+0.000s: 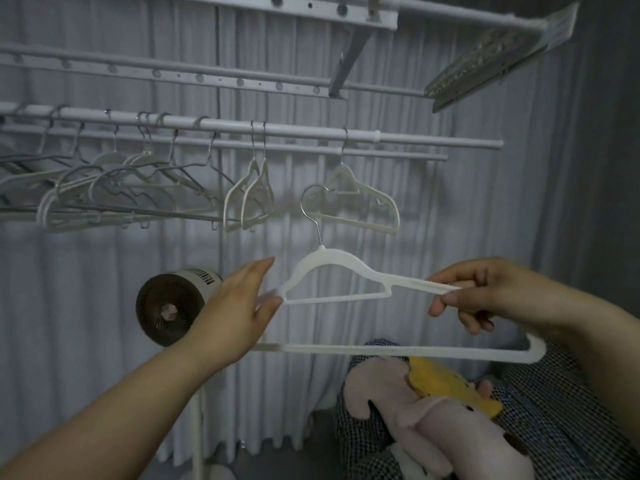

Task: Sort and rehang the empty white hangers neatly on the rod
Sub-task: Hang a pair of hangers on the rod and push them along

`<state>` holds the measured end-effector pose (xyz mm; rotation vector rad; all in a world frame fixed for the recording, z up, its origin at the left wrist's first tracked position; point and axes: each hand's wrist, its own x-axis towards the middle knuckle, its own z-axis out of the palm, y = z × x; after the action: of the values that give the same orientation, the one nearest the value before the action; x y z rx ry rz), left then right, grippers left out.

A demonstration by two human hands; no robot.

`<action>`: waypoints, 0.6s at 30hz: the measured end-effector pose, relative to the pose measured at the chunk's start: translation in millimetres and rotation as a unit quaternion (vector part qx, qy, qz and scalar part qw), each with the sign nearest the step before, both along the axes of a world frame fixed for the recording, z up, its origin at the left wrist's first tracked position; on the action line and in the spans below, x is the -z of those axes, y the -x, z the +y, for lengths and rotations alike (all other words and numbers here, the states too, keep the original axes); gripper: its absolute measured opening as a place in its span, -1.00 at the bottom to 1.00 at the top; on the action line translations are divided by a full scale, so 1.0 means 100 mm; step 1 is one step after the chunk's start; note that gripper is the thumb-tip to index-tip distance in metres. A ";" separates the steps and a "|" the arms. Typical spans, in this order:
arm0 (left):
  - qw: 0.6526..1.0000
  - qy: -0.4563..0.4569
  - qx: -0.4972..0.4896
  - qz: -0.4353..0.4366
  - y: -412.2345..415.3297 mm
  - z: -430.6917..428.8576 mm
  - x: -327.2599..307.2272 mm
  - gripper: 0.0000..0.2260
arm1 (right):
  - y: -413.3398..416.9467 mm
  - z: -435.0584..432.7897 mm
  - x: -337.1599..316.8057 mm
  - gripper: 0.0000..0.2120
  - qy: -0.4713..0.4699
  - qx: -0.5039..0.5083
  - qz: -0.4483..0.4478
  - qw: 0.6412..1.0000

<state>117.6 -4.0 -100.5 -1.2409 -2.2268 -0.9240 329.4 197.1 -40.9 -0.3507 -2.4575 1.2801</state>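
A white hanger (332,261) with a metal hook is held level below the rod (284,129). My right hand (485,292) pinches its right arm between thumb and fingers. My left hand (239,306) has its fingers nearly straight and touches the hanger's left tip with the thumb. The hanger's long bottom bar (398,349) runs beneath both hands. On the rod hang a pair of white hangers (249,199), a single white hanger (363,202) to the right, and several white and grey hangers (104,188) crowded at the left.
More perforated rack rails (207,77) run above the rod. A round fan (169,306) stands behind my left hand. Plush toys (433,403) lie on checked fabric (554,410) at lower right. White curtains (104,341) hang behind everything.
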 end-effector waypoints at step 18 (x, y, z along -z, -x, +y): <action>0.982 0.107 -0.118 -0.105 -0.43 -0.80 -0.34 -0.80 | 0.17 0.11 0.05 -0.76 0.003 -0.110 0.032 0.993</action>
<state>160.3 -83.7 -66.3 -0.9730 -2.6291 -0.7694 312.8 207.9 -46.4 -0.0388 -2.4927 1.3632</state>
